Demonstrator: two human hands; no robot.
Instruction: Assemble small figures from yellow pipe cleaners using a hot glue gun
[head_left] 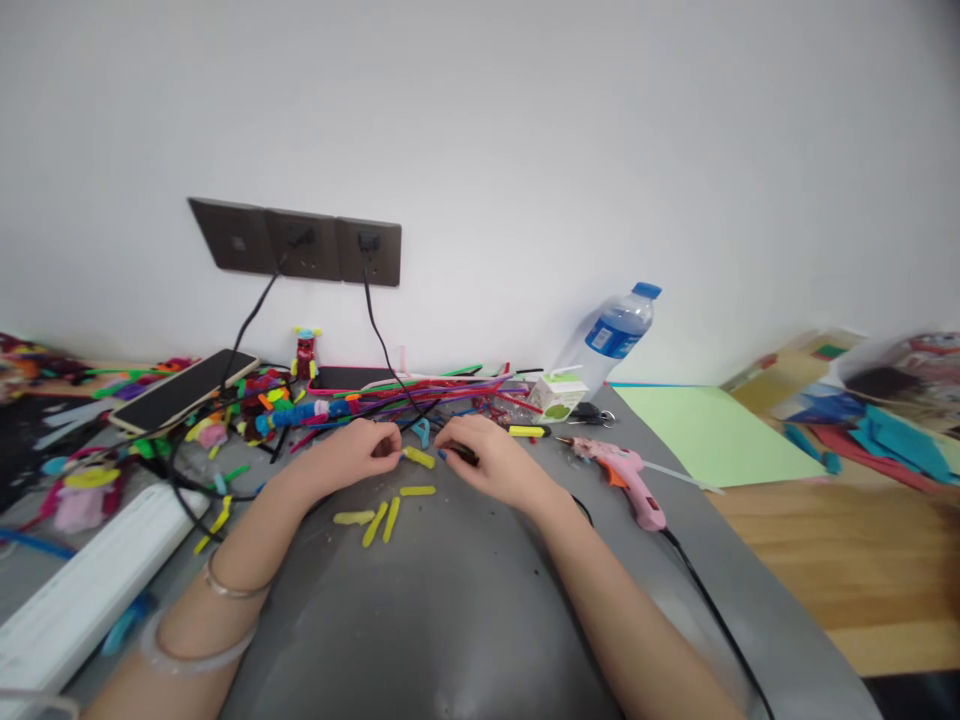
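Note:
Several short yellow fuzzy pieces (391, 519) lie on the grey table just in front of my hands. My left hand (364, 452) has its fingers pinched at the left end of another yellow piece (419, 457). My right hand (480, 458) curls around a dark, thin object (466, 455), mostly hidden by the fingers, to the right of that piece. Behind the gap between the hands is a small blue loop (421, 431). Coloured fuzzy stems (450, 388) are heaped behind both hands.
A pink glue gun (636, 490) with its cord lies at the right, near a green sheet (705, 435). Behind stand a small carton (558, 396) and a tilted bottle (616, 330). At left are a phone (184, 392), cables and a white power strip (97, 580).

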